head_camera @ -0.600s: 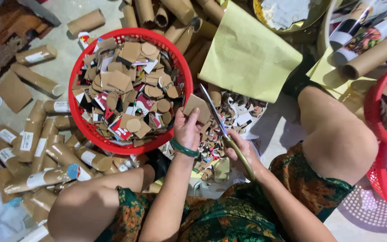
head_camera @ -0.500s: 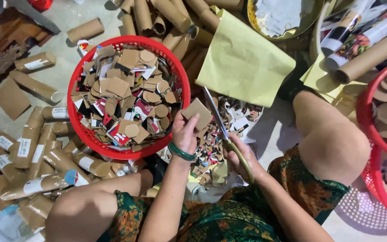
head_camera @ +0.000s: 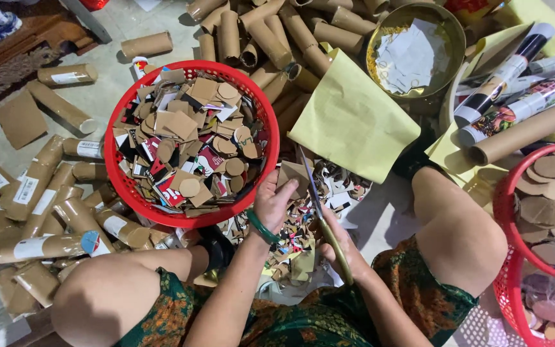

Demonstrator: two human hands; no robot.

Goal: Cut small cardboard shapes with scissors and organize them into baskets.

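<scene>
My left hand (head_camera: 273, 204), with a green bangle on the wrist, holds a small brown cardboard piece (head_camera: 293, 175) just right of the red basket (head_camera: 118, 172). My right hand (head_camera: 343, 247) grips a pair of scissors (head_camera: 316, 205); the blades point up and away and meet the cardboard piece at its right edge. The red basket is full of cut cardboard pieces, round and angular. Below my hands a heap of small cardboard scraps (head_camera: 297, 241) lies on the floor between my knees.
Many cardboard tubes (head_camera: 40, 193) lie at the left and along the top. A yellow paper sheet (head_camera: 354, 122) lies at the upper right beside a round bowl (head_camera: 451, 38) with paper. A second red basket (head_camera: 505, 212) with cardboard discs stands at the right.
The view has shifted slightly. My hands keep the cardboard piece and scissors in much the same place beside the basket.
</scene>
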